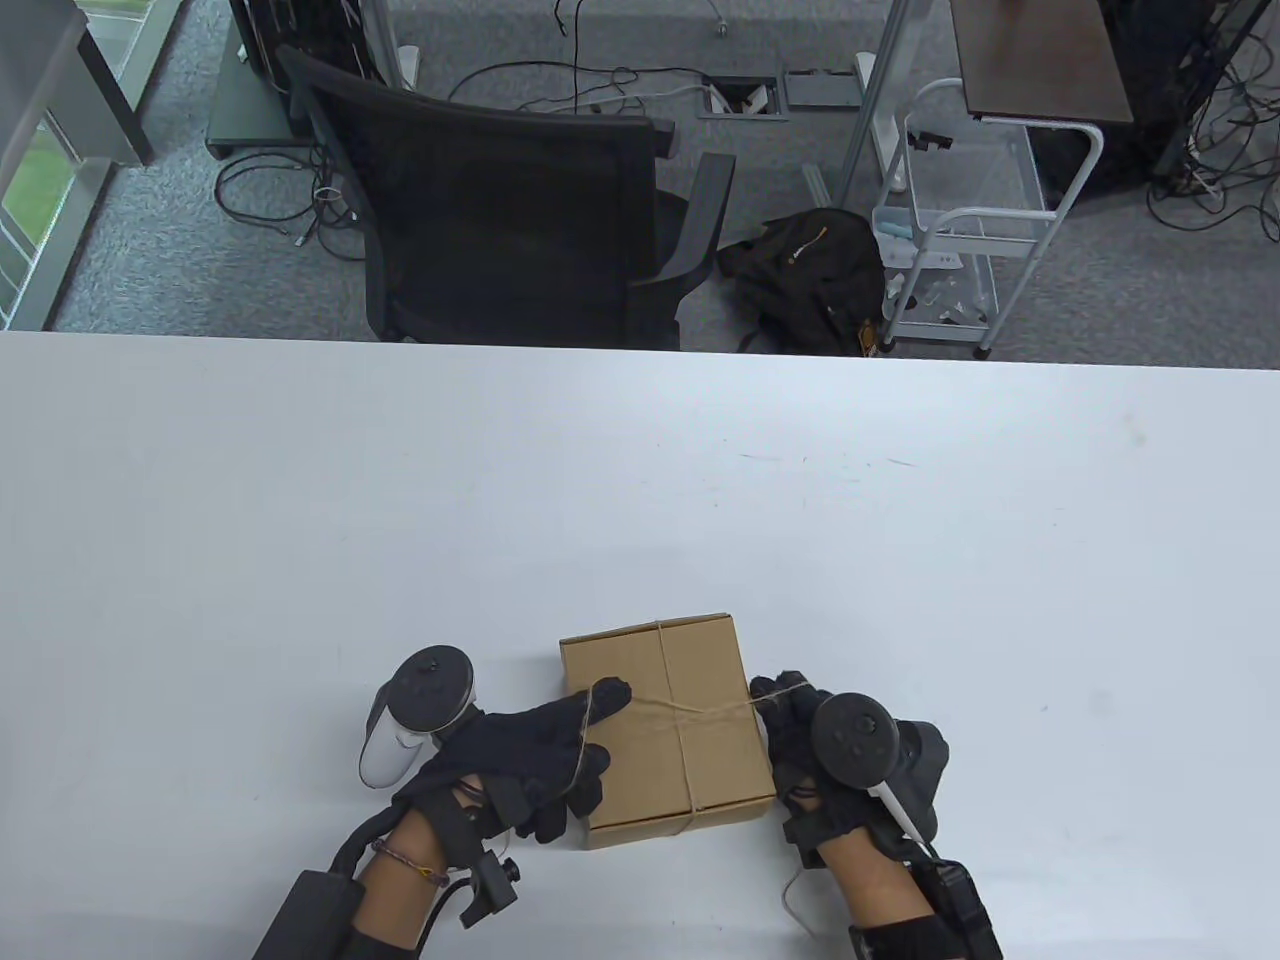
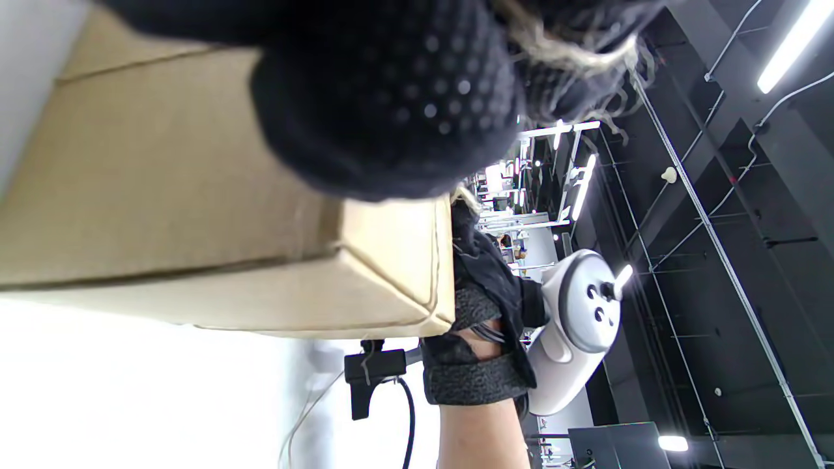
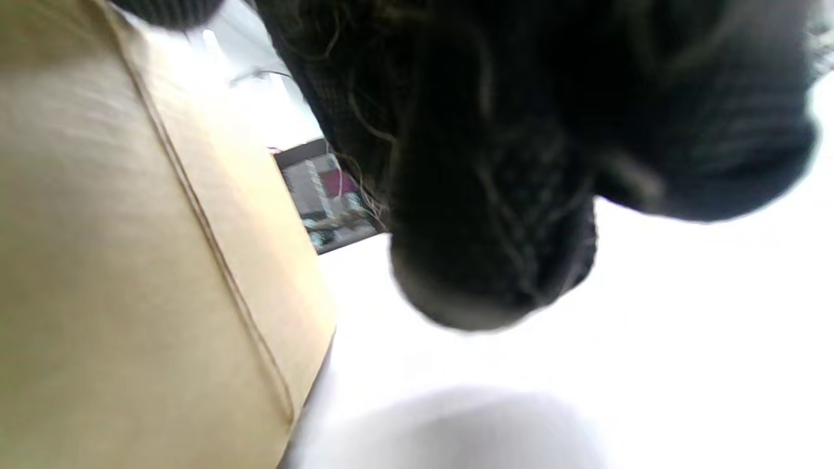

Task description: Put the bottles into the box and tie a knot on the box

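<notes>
At the desk's (image 1: 300,520) near edge the closed box (image 1: 668,725) sits between both hands. The left hand (image 1: 530,755) pinches one twine (image 1: 700,712) end in its fingers; the right hand (image 1: 800,740) curls its fingers round the other. Uneven pull may drag the box sideways, slip the twine off an edge, or loosen the knot.

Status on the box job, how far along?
Done: brown cardboard box is closed, no bottles visible, thin twine wrapped crosswise. In hand: left hand and right hand pull twine ends apart across the lid. Left: finishing the knot.
</notes>
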The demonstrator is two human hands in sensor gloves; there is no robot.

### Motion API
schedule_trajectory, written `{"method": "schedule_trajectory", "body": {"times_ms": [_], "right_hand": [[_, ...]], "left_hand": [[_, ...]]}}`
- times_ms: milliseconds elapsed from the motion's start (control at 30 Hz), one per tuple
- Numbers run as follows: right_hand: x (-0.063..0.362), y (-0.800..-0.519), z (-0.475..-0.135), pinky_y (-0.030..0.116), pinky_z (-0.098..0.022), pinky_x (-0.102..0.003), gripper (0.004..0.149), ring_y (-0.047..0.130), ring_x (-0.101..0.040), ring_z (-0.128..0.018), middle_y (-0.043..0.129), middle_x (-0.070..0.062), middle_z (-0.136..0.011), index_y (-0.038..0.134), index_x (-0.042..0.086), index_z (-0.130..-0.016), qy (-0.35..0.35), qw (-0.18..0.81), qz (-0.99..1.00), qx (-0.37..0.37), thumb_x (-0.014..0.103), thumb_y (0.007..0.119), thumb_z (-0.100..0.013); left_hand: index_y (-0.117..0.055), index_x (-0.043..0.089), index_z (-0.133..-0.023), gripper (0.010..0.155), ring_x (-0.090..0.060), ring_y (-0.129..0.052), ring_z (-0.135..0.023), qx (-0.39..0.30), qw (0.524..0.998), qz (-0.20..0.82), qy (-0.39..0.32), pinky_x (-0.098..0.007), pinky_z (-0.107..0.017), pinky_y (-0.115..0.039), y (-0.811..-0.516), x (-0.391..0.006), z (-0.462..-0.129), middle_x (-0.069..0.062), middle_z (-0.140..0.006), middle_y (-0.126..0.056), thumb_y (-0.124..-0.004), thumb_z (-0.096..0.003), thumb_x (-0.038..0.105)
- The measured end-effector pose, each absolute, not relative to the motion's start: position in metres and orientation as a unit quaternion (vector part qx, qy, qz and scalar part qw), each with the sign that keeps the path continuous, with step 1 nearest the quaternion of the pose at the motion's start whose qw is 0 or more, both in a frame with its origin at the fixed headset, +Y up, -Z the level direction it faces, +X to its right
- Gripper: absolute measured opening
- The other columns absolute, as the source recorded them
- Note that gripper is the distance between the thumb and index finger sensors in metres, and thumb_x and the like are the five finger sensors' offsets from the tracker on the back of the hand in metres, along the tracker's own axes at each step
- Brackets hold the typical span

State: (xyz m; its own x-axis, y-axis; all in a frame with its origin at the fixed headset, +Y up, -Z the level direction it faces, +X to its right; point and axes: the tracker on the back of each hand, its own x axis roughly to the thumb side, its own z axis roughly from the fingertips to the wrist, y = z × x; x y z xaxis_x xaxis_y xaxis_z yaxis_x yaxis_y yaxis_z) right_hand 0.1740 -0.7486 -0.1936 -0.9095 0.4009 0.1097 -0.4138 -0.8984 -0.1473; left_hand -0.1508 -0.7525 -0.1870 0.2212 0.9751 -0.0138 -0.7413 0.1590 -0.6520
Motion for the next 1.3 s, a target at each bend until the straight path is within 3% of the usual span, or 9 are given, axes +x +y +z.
{"method": "schedule_trajectory", "body": {"times_ms": [67,133,200,300,533,933,1033,1167,1300], "right_hand": [[0.173,-0.745,-0.194,0.086,-0.039,-0.054,0.081,0.102,-0.037,-0.05,0.096,-0.022,-0.077,0.081,0.004,-0.092,-0.103,0.239,0.961,0.096,0.06,0.048,-0.043],[0.173,-0.744,-0.192,0.079,-0.047,-0.06,0.081,0.093,-0.045,-0.063,0.088,-0.024,-0.086,0.076,0.005,-0.096,-0.128,0.295,0.94,0.116,0.06,0.05,-0.043],[0.169,-0.746,-0.195,0.062,-0.061,-0.066,0.082,0.064,-0.051,-0.09,0.065,-0.022,-0.105,0.061,0.01,-0.105,-0.095,0.351,0.908,0.209,0.061,0.054,-0.041],[0.16,-0.749,-0.195,0.036,-0.069,-0.069,0.082,0.03,-0.044,-0.103,0.044,-0.011,-0.116,0.051,0.018,-0.109,-0.054,0.375,0.882,0.28,0.063,0.058,-0.04],[0.139,-0.742,-0.185,0.019,-0.068,-0.072,0.079,0.02,-0.039,-0.105,0.046,-0.004,-0.117,0.06,0.024,-0.108,-0.025,0.331,0.868,0.369,0.061,0.077,-0.039],[0.123,-0.734,-0.175,0.012,-0.065,-0.073,0.067,0.039,-0.04,-0.105,0.063,-0.004,-0.112,0.078,0.022,-0.099,0.009,0.324,0.856,0.402,0.054,0.082,-0.04],[0.124,-0.737,-0.176,0.009,-0.065,-0.071,0.067,0.037,-0.038,-0.106,0.062,-0.003,-0.113,0.077,0.022,-0.099,0.015,0.34,0.854,0.395,0.055,0.081,-0.041],[0.121,-0.737,-0.175,0.007,-0.064,-0.07,0.068,0.037,-0.038,-0.106,0.063,-0.003,-0.112,0.078,0.02,-0.098,0.018,0.347,0.852,0.392,0.057,0.078,-0.042],[0.118,-0.739,-0.172,0.005,-0.064,-0.069,0.07,0.036,-0.038,-0.106,0.062,-0.004,-0.113,0.079,0.018,-0.098,0.022,0.362,0.847,0.389,0.06,0.073,-0.042]], "left_hand": [[-0.052,0.026,-0.117,0.073,-0.013,-0.107,-0.019,-0.275,0.734,0.584,-0.213,-0.025,-0.012,-0.091,-0.752,-0.15,-0.187,-0.005,-0.059,-0.109,-0.084,-0.0539,0.044],[-0.052,0.026,-0.117,0.073,-0.013,-0.107,-0.019,-0.275,0.735,0.581,-0.216,-0.025,-0.012,-0.091,-0.751,-0.15,-0.187,-0.005,-0.06,-0.109,-0.084,-0.0542,0.044],[-0.052,0.026,-0.117,0.073,-0.014,-0.107,-0.019,-0.277,0.733,0.583,-0.215,-0.025,-0.012,-0.091,-0.752,-0.149,-0.187,-0.005,-0.06,-0.109,-0.084,-0.0543,0.045],[-0.052,0.025,-0.117,0.073,-0.014,-0.107,-0.02,-0.285,0.727,0.586,-0.215,-0.025,-0.012,-0.091,-0.753,-0.147,-0.187,-0.005,-0.06,-0.108,-0.083,-0.0545,0.046],[-0.055,0.02,-0.116,0.072,-0.013,-0.107,-0.019,-0.286,0.737,0.578,-0.203,-0.025,-0.011,-0.091,-0.753,-0.147,-0.187,-0.004,-0.059,-0.109,-0.082,-0.0551,0.047],[-0.059,0.013,-0.114,0.072,-0.014,-0.108,-0.02,-0.266,0.77,0.549,-0.183,-0.025,-0.013,-0.091,-0.744,-0.144,-0.182,-0.004,-0.06,-0.108,-0.08,-0.056,0.049],[-0.065,0.015,-0.112,0.07,-0.015,-0.107,-0.022,-0.203,0.814,0.51,-0.191,-0.026,-0.014,-0.09,-0.728,-0.14,-0.177,-0.007,-0.065,-0.106,-0.083,-0.0544,0.049],[-0.07,0.024,-0.111,0.062,-0.013,-0.104,-0.024,-0.058,0.889,0.376,-0.256,-0.025,-0.016,-0.089,-0.704,-0.118,-0.16,-0.008,-0.08,-0.097,-0.083,-0.0528,0.043],[-0.073,0.029,-0.108,0.061,-0.011,-0.103,-0.024,0.041,0.935,0.228,-0.268,-0.024,-0.016,-0.089,-0.696,-0.092,-0.141,-0.007,-0.085,-0.092,-0.085,-0.0501,0.043]]}}
